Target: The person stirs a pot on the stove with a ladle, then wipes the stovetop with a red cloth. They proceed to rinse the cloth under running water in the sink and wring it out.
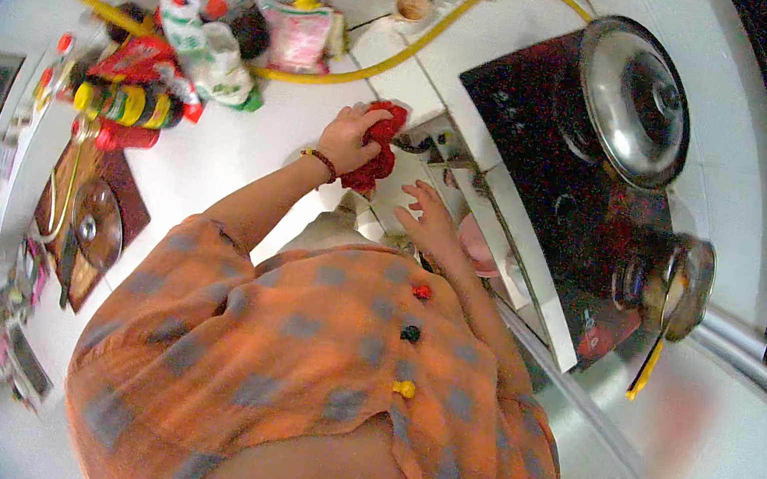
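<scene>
Orange shirt (303, 358) lies nearest; beyond, the left hand (346, 142) curls its fingers on a red cloth (382, 150), bunched beneath and right; the right hand (429, 224) hovers half-spread, empty.

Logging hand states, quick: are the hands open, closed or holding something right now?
Left hand: closed on a red cloth.
Right hand: open, nothing visible in it.

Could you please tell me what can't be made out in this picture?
Head view: part of the red cloth, hidden by the left hand.
Head view: what lies beneath the lid, hidden by it.
Head view: the yellow hose's left end, cut off by the rim.
Head view: whether the right hand touches anything; too blurred.
</scene>
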Demonstrator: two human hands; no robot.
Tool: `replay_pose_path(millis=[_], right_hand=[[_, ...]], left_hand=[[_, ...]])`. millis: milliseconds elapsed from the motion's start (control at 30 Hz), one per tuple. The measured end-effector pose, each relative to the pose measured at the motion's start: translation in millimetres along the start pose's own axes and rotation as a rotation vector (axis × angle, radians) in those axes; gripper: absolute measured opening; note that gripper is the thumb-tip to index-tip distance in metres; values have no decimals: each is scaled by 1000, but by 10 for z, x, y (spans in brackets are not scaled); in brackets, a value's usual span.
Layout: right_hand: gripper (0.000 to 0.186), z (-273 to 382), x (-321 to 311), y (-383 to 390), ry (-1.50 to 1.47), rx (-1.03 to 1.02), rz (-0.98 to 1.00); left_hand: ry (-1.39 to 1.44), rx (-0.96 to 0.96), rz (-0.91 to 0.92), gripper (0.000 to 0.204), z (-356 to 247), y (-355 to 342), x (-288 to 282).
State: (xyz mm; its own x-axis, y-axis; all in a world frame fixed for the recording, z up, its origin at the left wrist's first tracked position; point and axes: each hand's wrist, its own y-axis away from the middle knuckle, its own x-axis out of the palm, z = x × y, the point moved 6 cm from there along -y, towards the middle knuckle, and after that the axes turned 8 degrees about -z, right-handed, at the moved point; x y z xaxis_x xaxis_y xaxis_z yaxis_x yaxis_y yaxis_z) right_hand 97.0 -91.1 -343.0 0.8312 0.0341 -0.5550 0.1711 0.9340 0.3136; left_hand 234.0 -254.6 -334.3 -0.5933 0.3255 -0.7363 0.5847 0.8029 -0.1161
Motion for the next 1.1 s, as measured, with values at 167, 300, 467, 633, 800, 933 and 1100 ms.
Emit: replay_pose_path(millis=[167,300,467,633,800,933,1100], right_hand=[[47,-429,-262,488,-223,174,-244],[43,-644,-350,882,-206,234,-344],[37,-557,-577,1319,-191,72,-658],[59,-980,-605,1670,-885,393,-790],[84,-875,-783,1586,-1059,178,-976],[63,-940,-940,1514,-1262,137,-1040],[44,-1701,-1046,1646,-1183,195,-1253]], left_hand=[[123,189,-255,57,-339,-722,161],[-17,184,-74,63,-342,-1004,737],[-128,526,215,58,-1168,-365,1485],[335,262,651,53,-1783,-118,1760],[537,-45,855,57,-2230,183,1839],[890,-334,1054,64,-2339,402,2049],[634,-256,1115,63,-2397,418,1976]])
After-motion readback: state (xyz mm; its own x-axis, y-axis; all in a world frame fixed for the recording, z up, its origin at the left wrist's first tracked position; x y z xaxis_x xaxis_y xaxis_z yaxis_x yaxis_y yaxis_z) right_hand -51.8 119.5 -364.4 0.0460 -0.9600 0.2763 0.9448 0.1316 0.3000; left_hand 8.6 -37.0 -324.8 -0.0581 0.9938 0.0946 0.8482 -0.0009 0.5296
